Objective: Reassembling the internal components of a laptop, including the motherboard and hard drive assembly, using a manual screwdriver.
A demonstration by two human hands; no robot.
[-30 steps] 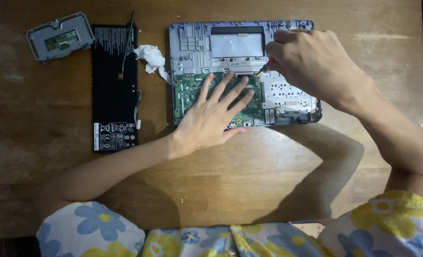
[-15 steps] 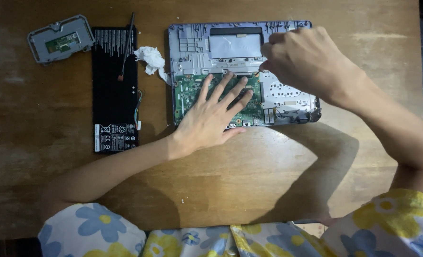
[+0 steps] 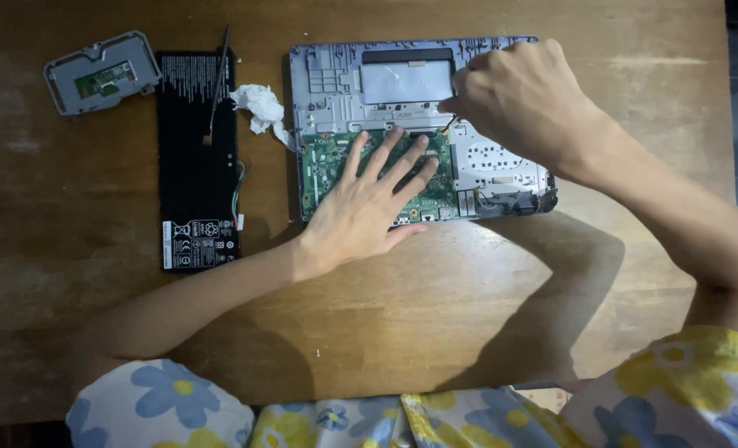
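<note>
An opened grey laptop base (image 3: 336, 79) lies at the far middle of the wooden table, its green circuit board (image 3: 323, 162) exposed. My left hand (image 3: 369, 207) rests flat on that board, fingers spread. My right hand (image 3: 522, 99) is closed around a thin screwdriver (image 3: 448, 124) whose tip touches the laptop just above the board, beside a metal plate. Most of the tool is hidden inside my fist.
A flat black battery pack (image 3: 196, 162) with a wire lies left of the laptop. A thin dark tool (image 3: 218, 79) lies across the battery. A crumpled white tissue (image 3: 259, 106) sits between battery and laptop. A grey touchpad module (image 3: 103, 70) lies at the far left.
My right hand has shifted slightly left along the laptop's upper part. The left hand has stayed flat on the board.
</note>
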